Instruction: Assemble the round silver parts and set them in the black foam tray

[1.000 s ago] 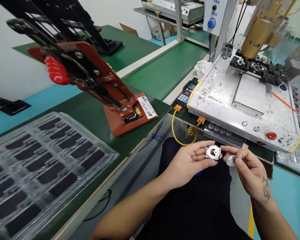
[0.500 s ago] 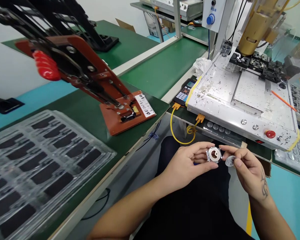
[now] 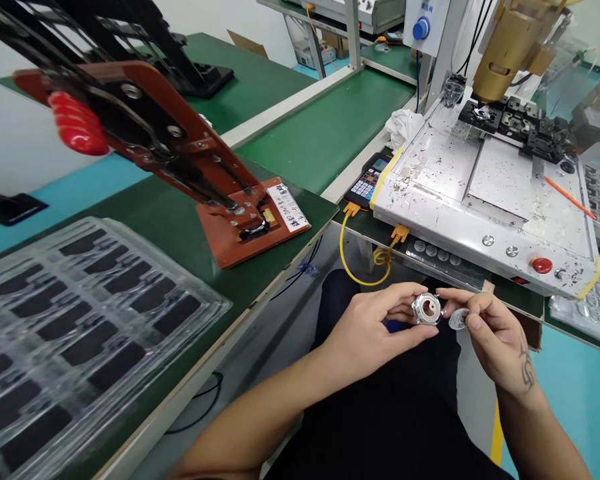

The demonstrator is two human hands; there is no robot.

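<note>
Between the thumb and fingers of my left hand (image 3: 375, 323) is a watch case (image 3: 427, 309), silver at its rim, with a pale ring and a dark reddish-brown opening inside. My right hand (image 3: 497, 337) pinches a thin round disc (image 3: 459, 319), pale grey with fine markings, that looks like a watch case back. The disc is held just to the right of the case and apart from it. A right fingertip reaches close to the case's right edge; whether it touches, I cannot tell. Both hands are above my lap.
A white machine base (image 3: 430, 193) with a red button (image 3: 541, 265) stands ahead, a keypad (image 3: 369, 181) and yellow cable (image 3: 344, 250) beside it. At left are a brown toggle press (image 3: 253, 250) and stacked clear trays (image 3: 205, 297). Another tray (image 3: 593, 303) lies far right.
The view has shifted slightly. The disc and my right hand are a touch nearer the watch case; both hands keep their holds.
</note>
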